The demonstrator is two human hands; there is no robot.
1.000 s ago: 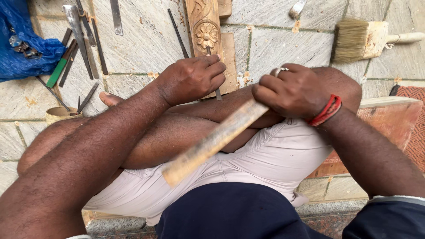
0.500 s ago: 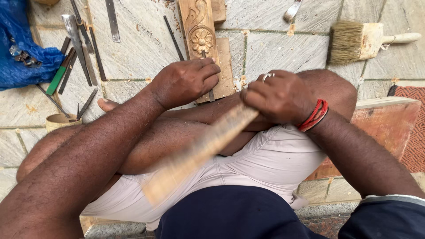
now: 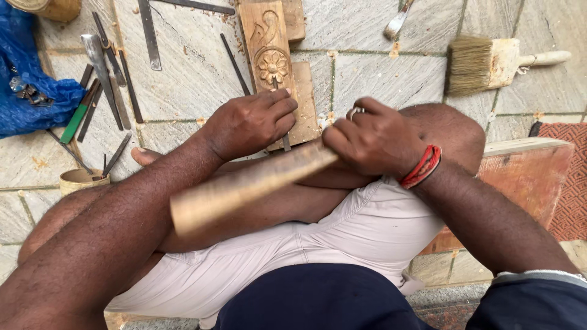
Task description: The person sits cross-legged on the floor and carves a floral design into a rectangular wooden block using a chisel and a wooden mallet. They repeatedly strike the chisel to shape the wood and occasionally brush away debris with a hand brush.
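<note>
Left hand [image 3: 251, 122] grips one chisel [image 3: 285, 142] | right hand [image 3: 373, 137] grips one wooden mallet [image 3: 244, 186] | one carved panel [image 3: 269, 55]

I see no packages, labels, signs or screens anywhere in my view.
</note>
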